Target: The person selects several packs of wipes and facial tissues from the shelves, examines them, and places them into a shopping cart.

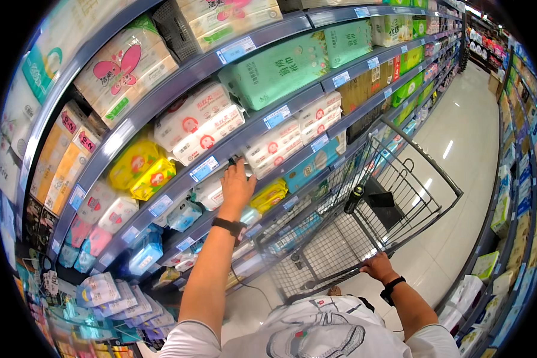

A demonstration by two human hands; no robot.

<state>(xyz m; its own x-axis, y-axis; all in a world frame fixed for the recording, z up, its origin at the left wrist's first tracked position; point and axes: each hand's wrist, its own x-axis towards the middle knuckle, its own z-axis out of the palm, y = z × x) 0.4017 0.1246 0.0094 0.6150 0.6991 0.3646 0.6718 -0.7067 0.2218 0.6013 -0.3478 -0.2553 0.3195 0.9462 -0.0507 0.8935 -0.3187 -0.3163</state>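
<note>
My left hand reaches up to a shelf edge, its fingertips at a small gap beside white tissue packs; whether it grips anything is hidden. Above and left of it lie larger white tissue packs. My right hand is closed around the near rail of a wire shopping cart. Inside the cart, a dark bottle with a green-rimmed cap stands near the side, and a black flat object rests on the dark seat panel.
Stocked shelving runs along the left, with green packs above and yellow packs below. Hanging lilac packs stick out at lower left. The tiled aisle extends ahead, bounded at right by another stocked shelf.
</note>
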